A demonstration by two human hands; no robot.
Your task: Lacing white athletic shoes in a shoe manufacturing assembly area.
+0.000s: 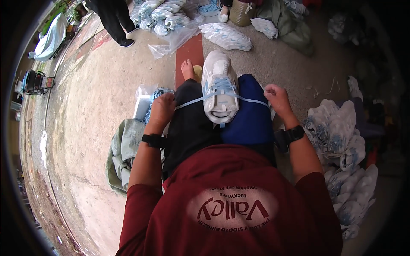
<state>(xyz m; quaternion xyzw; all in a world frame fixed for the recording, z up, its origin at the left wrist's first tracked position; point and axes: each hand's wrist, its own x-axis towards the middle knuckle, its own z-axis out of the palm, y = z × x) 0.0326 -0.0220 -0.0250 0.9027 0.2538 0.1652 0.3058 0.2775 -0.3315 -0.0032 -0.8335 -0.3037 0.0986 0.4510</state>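
Holding lace (191, 102) across sneaker (221, 104) — left hand (162, 109), right hand (278, 99)

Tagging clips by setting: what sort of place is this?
Probably an informal shoe workspace, outdoors or open-fronted: heaped white-and-blue sneakers at right, a bundle of light-blue laces, and a pale-blue draped cover at far left.

Pale concrete floor (98, 94) with a red-brown stripe (188, 54), standing person (112, 19) in dark trousers, pale cover (50, 39) draped at upper left, dark vehicle (36, 82) below it, crumpled grey-green sack (124, 147) left of centre, dark green sack (297, 34) at upper right
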